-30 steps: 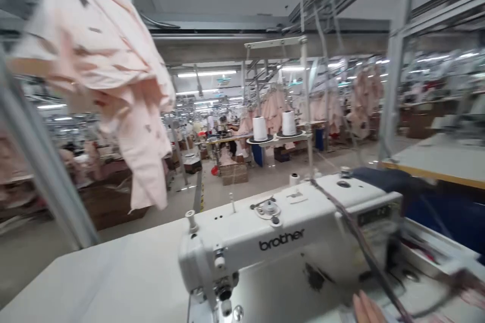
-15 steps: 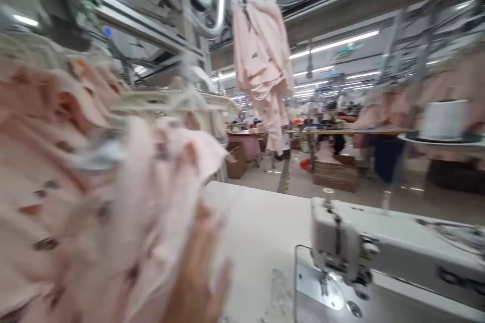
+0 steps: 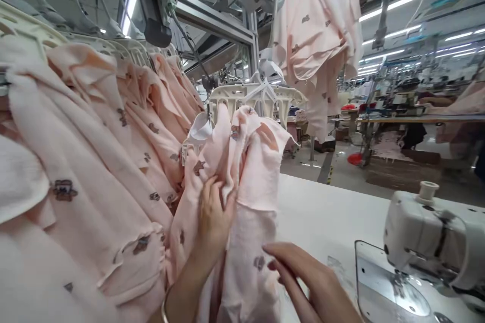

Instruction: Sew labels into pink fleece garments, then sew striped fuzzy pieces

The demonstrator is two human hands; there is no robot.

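Pink cloth pieces with small printed figures [image 3: 252, 232] hang from a cream plastic hanger [image 3: 295, 96] in front of me. My left hand [image 3: 214, 212], with a bangle at its wrist, grips a fold of this pink cloth at its middle. Lower right, my right hand [image 3: 310, 277] is beside the cloth's right edge, its fingers apart and holding nothing. More pink garments [image 3: 94, 161] hang in a row on the left.
A white sewing machine [image 3: 428, 237] stands at the right on a white table [image 3: 322, 212]. Another pink bundle [image 3: 322, 25] hangs above from the overhead rail. Behind are work tables [image 3: 417, 119], cardboard boxes and a red object on the floor.
The view has turned left, so the sewing machine sits further right. My left hand now grips the hanging cloth, and my right hand shows at the lower right. The pictures are sharper.
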